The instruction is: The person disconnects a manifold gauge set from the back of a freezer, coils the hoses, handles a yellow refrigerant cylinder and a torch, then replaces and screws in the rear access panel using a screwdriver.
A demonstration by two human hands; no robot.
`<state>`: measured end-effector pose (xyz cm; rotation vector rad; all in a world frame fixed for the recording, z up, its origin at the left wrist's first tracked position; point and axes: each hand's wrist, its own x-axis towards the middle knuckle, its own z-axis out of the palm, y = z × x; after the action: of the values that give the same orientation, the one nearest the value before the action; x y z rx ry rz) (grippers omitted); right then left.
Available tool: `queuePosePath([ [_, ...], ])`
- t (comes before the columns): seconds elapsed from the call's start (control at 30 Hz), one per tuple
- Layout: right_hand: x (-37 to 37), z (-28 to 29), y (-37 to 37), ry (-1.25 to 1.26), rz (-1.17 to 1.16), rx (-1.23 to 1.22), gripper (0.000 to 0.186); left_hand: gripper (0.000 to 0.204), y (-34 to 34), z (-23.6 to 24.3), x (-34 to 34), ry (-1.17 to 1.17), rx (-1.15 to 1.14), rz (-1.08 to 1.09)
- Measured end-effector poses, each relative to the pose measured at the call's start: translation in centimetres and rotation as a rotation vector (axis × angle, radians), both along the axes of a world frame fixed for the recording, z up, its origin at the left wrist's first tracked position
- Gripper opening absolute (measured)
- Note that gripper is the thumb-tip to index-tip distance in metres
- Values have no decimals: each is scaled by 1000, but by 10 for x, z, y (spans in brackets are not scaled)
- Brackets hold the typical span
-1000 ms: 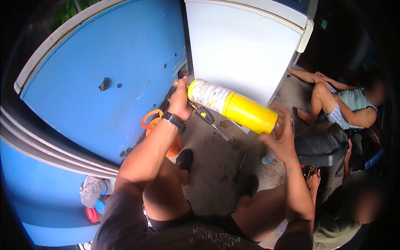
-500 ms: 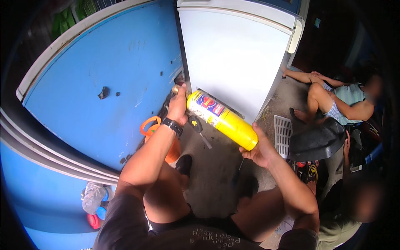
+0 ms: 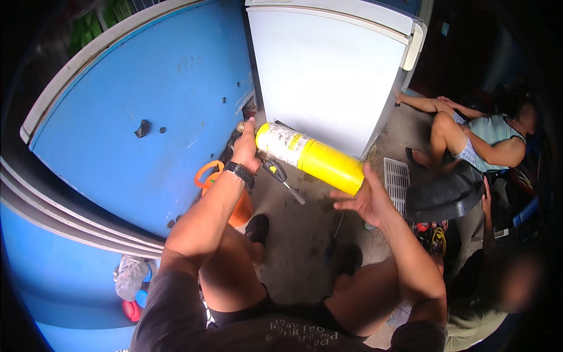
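A yellow gas cylinder (image 3: 328,165) with a white, printed label lies tilted in front of me, its base toward my right. My left hand (image 3: 246,150) grips its narrow end, where a brass fitting (image 3: 240,127) shows beyond the fingers. Against the cylinder's base rests my right hand (image 3: 370,200), thumb raised and fingers spread apart. Just below my left hand is a black and yellow tool (image 3: 275,171) with a metal tip; whether it is held or joined to the cylinder I cannot tell.
A white fridge-like door (image 3: 328,76) and a blue panel (image 3: 135,111) stand ahead. Beside my left leg is an orange container (image 3: 241,206). On the right are a white grate (image 3: 396,183), a black plastic shell (image 3: 446,190), a seated person (image 3: 489,132) and another person's hand (image 3: 486,196).
The cylinder has rolled about its length, so a different side of the label faces me. My right-hand fingers have loosened and spread from its base.
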<state>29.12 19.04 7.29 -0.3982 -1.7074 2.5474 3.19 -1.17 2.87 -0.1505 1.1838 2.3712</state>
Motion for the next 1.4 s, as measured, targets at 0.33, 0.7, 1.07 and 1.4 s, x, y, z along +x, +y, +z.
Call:
queuePosePath([
  [0.33,-3,-3,12,-98,46,-410,54,40,8,-6,-8,1,-42,43],
  [0.7,49,30,73,85,-328,231,42,48,2,13,7,110,-233,-102],
  [1.07,288,-143,53,-48,-1156,-41,46,43,2,7,2,41,-156,-99],
  [1.4,355,-262,131,-2,-1507,-227,45,42,-21,11,9,51,-158,-71],
])
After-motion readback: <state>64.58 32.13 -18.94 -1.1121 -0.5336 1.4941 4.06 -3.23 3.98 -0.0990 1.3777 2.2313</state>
